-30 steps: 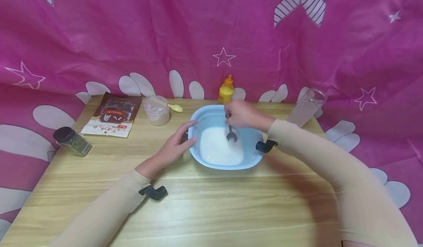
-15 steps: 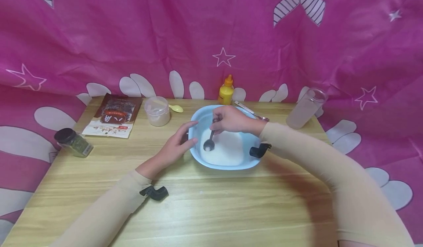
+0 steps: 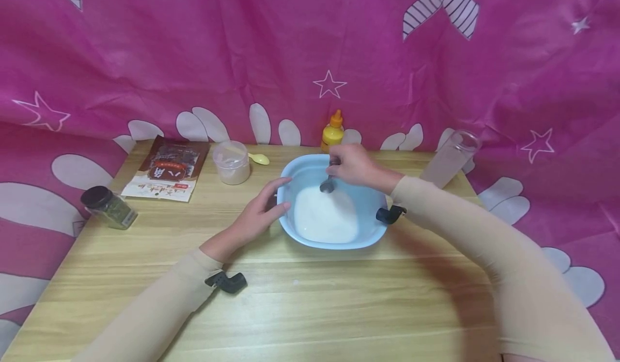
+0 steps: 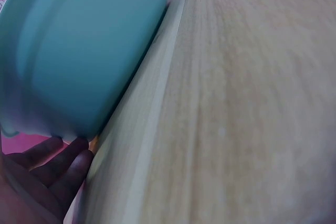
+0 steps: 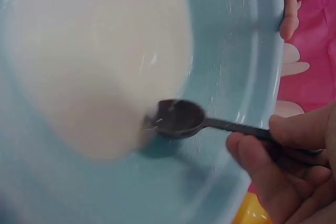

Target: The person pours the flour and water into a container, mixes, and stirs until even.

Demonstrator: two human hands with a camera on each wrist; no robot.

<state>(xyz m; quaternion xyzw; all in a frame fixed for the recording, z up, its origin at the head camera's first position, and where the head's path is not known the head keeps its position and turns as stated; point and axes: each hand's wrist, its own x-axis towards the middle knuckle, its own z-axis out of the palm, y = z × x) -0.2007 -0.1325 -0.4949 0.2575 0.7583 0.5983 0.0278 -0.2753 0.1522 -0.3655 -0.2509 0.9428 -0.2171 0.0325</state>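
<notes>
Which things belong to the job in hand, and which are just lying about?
In the job: left hand, right hand, dark spoon, light blue basin, white liquid.

Apparently just lying about: yellow bottle, tall clear cup, clear tub, yellow spoon, brown-and-white packet, black-lidded jar.

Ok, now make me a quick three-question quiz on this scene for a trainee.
1. Which hand holds the dark, slim-handled spoon?
2. True or false: the left hand touches the pale-blue, rounded plastic basin.
3. Fill in: the small yellow plastic bottle beyond the basin has an ____ nozzle top.

Key: 1. The right hand. 2. True. 3. Orange.
</notes>
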